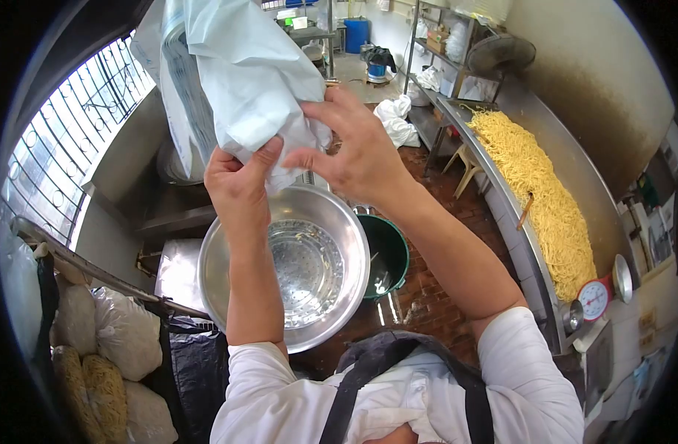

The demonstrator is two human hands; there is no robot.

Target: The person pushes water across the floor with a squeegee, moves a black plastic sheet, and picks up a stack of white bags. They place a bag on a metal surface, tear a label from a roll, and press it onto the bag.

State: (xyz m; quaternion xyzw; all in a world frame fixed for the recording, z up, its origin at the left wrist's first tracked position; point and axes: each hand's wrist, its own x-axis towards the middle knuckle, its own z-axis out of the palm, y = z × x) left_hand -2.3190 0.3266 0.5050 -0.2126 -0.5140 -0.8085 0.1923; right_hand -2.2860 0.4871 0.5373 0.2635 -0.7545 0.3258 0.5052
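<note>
The left hand [239, 185] clenches the lower fold of a crumpled, pale blue plastic bag [235, 74], and the right hand [354, 152] pinches its edge. The bag hangs above a round, shiny steel bowl [343, 222] with a perforated bottom. Stringy yellow noodles [539, 200] lie heaped along the long steel surface [579, 166].

I read this as a commercial noodle kitchen. A long steel desk [579, 159] along the right wall is heaped with yellow noodles [535, 192], with a dial scale [594, 298] at its near end. Bagged noodles [95, 385] are stacked lower left. Metal shelving [437, 55] holds supplies behind. The floor [428, 300] is brick and the window [65, 140] is barred.
</note>
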